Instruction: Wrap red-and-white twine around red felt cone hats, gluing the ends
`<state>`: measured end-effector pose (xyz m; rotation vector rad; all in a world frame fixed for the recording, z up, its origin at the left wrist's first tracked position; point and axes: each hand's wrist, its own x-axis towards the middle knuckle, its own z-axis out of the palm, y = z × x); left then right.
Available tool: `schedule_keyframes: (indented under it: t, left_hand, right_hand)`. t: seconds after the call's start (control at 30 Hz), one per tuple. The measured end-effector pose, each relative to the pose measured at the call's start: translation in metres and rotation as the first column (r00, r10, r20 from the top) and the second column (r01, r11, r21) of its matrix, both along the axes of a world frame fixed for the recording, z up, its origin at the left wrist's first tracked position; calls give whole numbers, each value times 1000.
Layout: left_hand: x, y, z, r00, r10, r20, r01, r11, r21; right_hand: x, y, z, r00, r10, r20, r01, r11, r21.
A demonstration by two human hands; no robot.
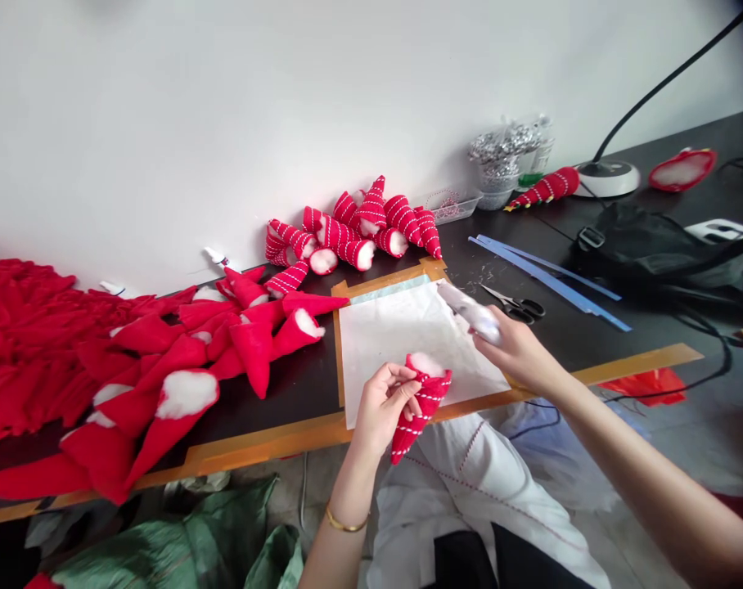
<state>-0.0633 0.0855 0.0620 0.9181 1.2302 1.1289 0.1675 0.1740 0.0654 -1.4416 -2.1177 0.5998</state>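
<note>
My left hand (391, 401) pinches a red felt cone (431, 394), tilted tip-down over the table's front edge. White stuffing shows at its wide end, and red-and-white cord winds around it. A length of the same cord (500, 488) trails across the white cloth on my lap. In my right hand (522, 348) is a long whitish object (470, 311), perhaps a bottle, blurred and partly hidden by the fingers. It is apart from the cone, over the right side of a white sheet (384, 343) taped to the table.
Plain stuffed red cones (181, 401) lie at left, beside heaped red fabric (33, 343). Cord-wrapped cones (347, 233) are piled by the wall. Scissors (519, 307), blue strips (549, 278), a black bag (654, 245) and a lamp base (608, 178) sit at right.
</note>
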Motion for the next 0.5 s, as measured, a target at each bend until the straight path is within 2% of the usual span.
schedule_keyframes:
  t: [0.03,0.07,0.13,0.2,0.27,0.37,0.5]
  left_hand:
    - [0,0,1,1000,2,0,-2,1000,-4]
    - [0,1,1,1000,3,-3,-3,1000,-8]
    - [0,1,2,1000,0,-11,0,1000,-13]
    - [0,2,2,1000,-11,-18,11,1000,-16]
    - [0,2,2,1000,-21,-19,20,1000,-16]
    - [1,2,1,1000,-21,-13,21,1000,-8]
    - [1,1,1,1000,-14,9,14,1000,9]
  right_hand:
    - [5,-17,1,981,47,-189,-63,995,-80]
    - [10,-36,2,937,41,-346,-110,977,-181]
    - [16,-70,0,878,-42,-477,-150,921,-358]
    - [17,-98,-4,858,-105,-503,-155,881,-447]
    - [15,-114,-8,854,-142,-501,-138,866,-481]
    - [11,-123,-12,855,-164,-491,-122,858,-498]
    - [11,-125,-15,884,-120,-453,-141,853,-503]
